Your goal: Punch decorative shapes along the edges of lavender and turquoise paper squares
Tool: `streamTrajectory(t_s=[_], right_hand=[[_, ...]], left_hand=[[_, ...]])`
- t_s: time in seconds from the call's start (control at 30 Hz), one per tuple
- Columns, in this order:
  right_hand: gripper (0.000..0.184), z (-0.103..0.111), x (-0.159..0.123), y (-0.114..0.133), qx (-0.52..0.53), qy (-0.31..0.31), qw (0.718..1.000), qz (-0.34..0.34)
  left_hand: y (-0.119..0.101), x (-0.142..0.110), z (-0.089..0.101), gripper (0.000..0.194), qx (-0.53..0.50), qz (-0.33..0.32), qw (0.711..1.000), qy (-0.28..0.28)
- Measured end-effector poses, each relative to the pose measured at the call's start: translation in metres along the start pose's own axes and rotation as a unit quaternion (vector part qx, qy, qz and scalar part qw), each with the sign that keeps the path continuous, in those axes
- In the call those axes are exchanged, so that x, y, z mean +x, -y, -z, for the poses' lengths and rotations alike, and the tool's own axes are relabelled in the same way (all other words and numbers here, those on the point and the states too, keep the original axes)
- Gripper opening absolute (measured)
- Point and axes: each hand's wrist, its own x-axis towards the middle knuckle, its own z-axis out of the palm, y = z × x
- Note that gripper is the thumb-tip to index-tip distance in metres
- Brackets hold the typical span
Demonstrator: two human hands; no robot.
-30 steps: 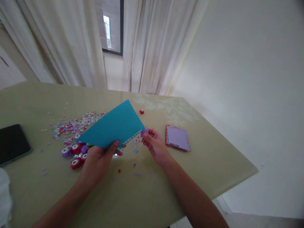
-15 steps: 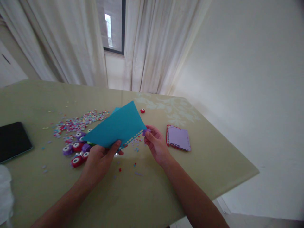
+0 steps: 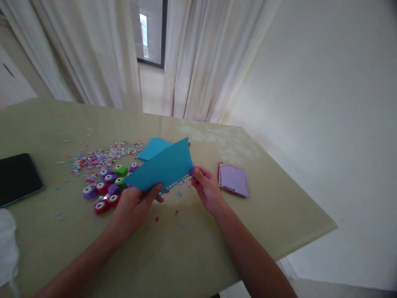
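Blue sheet [image 3: 170, 163] held tilted above the table [image 3: 263, 219]; its near edge is gripped by the left hand [image 3: 133, 207], thumb on top, fingers beneath; a row of small cut-outs [image 3: 175, 182] is seen along that edge; a purple punch [image 3: 192, 170] is pinched by the right hand [image 3: 207, 188] at the sheet's right corner; whether paper is seated inside it cannot be told; hands are set apart from each other; more blue paper [image 3: 153, 147] is partly covered, just behind the sheet; a red item [image 3: 189, 142] is mostly hidden by the sheet's top corner; purple, red and green punches [image 3: 102, 189] are grouped left of the sheet; multicoloured paper bits [image 3: 107, 157] are strewn left of it and farther back; a purple-topped stack [image 3: 234, 180] is laid right of the sheet; a dark flat device [image 3: 20, 178] is placed well left of it.
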Motion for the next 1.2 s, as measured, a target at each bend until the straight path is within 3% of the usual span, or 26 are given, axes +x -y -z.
streamTrajectory(t_s=[0.3,0.67,0.77,0.87,1.0,1.2], right_hand=[[0.048,0.002,0.0,0.0,-0.025,0.002,1.0,0.005],[0.05,-0.001,0.0,-0.006,0.0,0.025,0.999,-0.047],[0.051,0.001,0.003,-0.004,0.037,0.002,0.999,-0.034],[0.051,0.009,0.011,-0.003,0.04,-0.059,0.997,0.005],[0.047,0.02,0.02,-0.005,-0.069,-0.086,0.993,0.038],[0.028,0.012,0.011,-0.018,-0.305,0.033,0.947,0.1]], left_hand=[[-0.001,0.0,-0.002,0.047,-0.025,0.002,1.0,0.011],[0.003,0.001,-0.006,0.045,-0.068,-0.005,0.997,0.031],[-0.001,0.001,-0.004,0.042,-0.075,-0.003,0.997,0.014],[-0.004,0.002,-0.001,0.042,-0.08,0.001,0.997,-0.008],[-0.004,0.003,0.002,0.045,-0.074,0.002,0.997,-0.021],[-0.003,0.0,0.004,0.045,-0.092,0.01,0.995,-0.022]])
